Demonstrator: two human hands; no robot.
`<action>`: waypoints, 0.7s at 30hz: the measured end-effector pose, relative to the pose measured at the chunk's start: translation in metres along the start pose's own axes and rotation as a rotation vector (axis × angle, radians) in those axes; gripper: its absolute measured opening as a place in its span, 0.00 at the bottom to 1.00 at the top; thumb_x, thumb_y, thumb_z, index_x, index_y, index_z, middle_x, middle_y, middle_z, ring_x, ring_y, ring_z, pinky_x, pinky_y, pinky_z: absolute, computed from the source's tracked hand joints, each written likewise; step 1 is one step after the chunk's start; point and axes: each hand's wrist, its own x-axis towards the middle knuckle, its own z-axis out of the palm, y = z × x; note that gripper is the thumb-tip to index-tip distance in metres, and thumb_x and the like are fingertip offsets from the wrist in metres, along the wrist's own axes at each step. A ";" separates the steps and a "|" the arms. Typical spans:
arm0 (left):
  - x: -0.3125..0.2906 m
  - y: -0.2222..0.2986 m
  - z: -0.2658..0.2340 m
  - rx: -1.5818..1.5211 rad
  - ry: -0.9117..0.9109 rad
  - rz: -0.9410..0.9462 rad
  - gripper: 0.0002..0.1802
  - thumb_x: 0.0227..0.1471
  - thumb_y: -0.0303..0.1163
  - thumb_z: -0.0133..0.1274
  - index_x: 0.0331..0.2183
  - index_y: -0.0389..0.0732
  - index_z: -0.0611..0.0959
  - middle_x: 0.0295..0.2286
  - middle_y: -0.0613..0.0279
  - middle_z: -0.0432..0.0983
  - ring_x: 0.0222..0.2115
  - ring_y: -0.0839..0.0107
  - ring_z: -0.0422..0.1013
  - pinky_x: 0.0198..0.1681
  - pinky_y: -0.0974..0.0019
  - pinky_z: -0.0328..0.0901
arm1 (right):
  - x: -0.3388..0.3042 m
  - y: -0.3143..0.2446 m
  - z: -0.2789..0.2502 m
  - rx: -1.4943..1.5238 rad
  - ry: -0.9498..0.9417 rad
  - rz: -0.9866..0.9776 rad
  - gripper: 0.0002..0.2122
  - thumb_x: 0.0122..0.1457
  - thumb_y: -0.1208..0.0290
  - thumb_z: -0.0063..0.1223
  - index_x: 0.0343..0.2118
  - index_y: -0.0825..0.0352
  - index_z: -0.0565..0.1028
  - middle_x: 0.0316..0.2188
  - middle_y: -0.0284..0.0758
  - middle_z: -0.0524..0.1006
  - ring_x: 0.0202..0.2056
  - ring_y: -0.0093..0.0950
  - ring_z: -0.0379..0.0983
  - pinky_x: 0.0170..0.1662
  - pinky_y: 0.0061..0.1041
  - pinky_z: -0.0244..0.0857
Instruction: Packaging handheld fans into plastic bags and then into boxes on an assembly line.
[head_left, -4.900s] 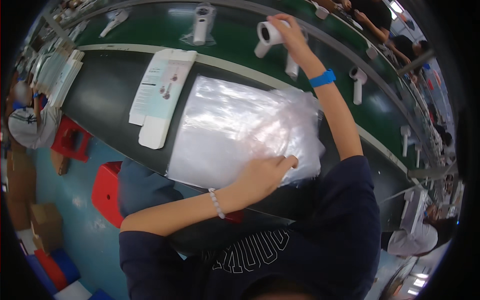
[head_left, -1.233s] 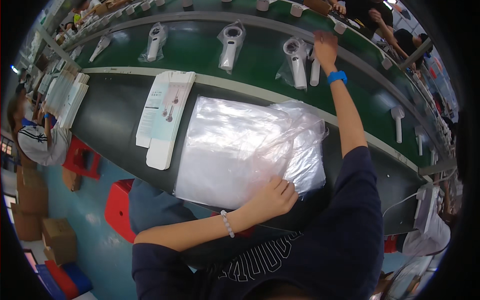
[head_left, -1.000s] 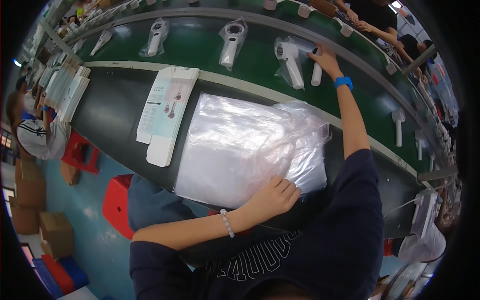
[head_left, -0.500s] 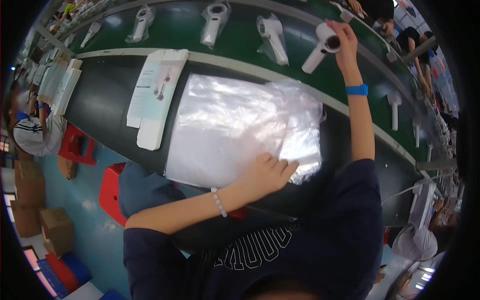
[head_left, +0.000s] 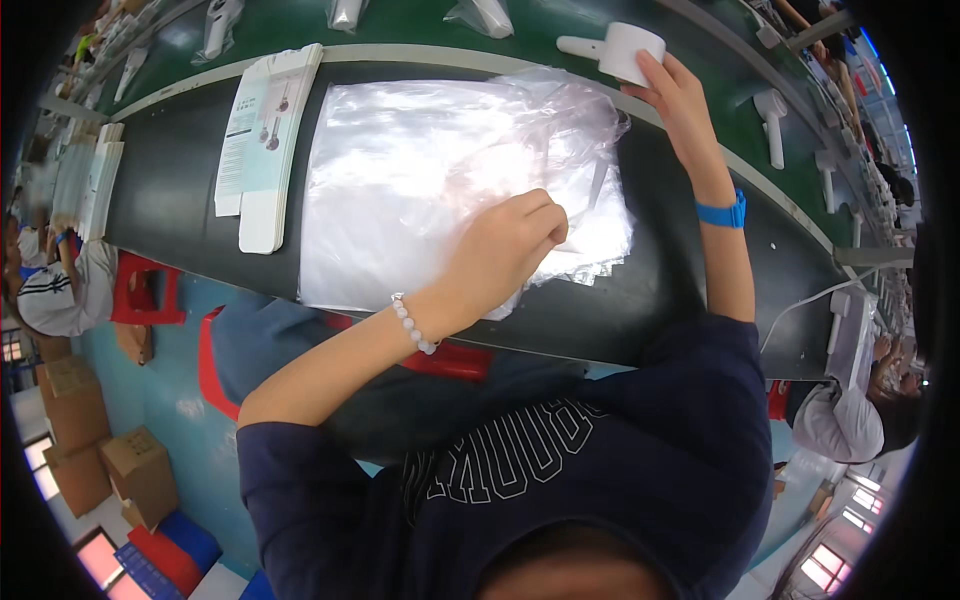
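Observation:
My right hand [head_left: 680,115] grips a white handheld device [head_left: 632,52] by its thick round head, above the near rim of the green conveyor. Its slim handle points left. My left hand [head_left: 510,245] is closed over a stack of clear plastic bags [head_left: 375,190] on the dark table, its fingertips pinching the film of a bag. The top bags look crumpled and ruffled toward the right side of the stack. Left of the bags lies a pile of flat white printed cartons [head_left: 265,140].
Several bagged white devices [head_left: 222,25] lie along the green belt [head_left: 400,22]; unbagged ones [head_left: 773,125] lie farther right. A pale rail [head_left: 430,57] edges the table [head_left: 170,180]. Other people sit on both sides. Red stools [head_left: 145,290] and brown boxes [head_left: 138,470] stand left.
My right hand has turned the device, so its handle swings from pointing down-left to pointing left. My left hand has curled tighter over the bags. The whole view has shifted.

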 end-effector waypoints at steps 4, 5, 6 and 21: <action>-0.001 -0.002 0.009 -0.010 0.052 0.091 0.07 0.44 0.23 0.57 0.31 0.36 0.79 0.30 0.58 0.75 0.27 0.64 0.72 0.31 0.67 0.67 | -0.048 0.001 -0.020 0.196 0.079 -0.087 0.25 0.63 0.57 0.43 0.53 0.75 0.64 0.48 0.40 0.71 0.48 0.32 0.70 0.50 0.35 0.65; -0.003 -0.001 0.008 -0.005 0.054 0.085 0.07 0.44 0.23 0.57 0.31 0.36 0.79 0.30 0.58 0.75 0.27 0.64 0.72 0.31 0.67 0.67 | -0.060 0.000 -0.027 0.289 0.074 -0.122 0.26 0.64 0.56 0.41 0.55 0.74 0.63 0.50 0.42 0.70 0.48 0.34 0.69 0.50 0.37 0.64; -0.003 -0.001 0.007 -0.023 0.037 0.045 0.08 0.45 0.24 0.58 0.33 0.37 0.80 0.30 0.58 0.76 0.27 0.65 0.73 0.31 0.68 0.68 | -0.074 -0.002 -0.032 0.289 0.074 -0.118 0.26 0.64 0.56 0.41 0.55 0.74 0.63 0.50 0.42 0.70 0.48 0.34 0.69 0.50 0.37 0.64; 0.006 0.000 0.011 0.123 -0.023 0.037 0.07 0.44 0.21 0.53 0.31 0.37 0.77 0.29 0.58 0.72 0.30 0.64 0.71 0.30 0.64 0.67 | -0.193 0.005 -0.036 0.583 0.235 -0.028 0.43 0.50 0.37 0.42 0.59 0.72 0.56 0.55 0.52 0.61 0.46 0.37 0.69 0.27 0.33 0.75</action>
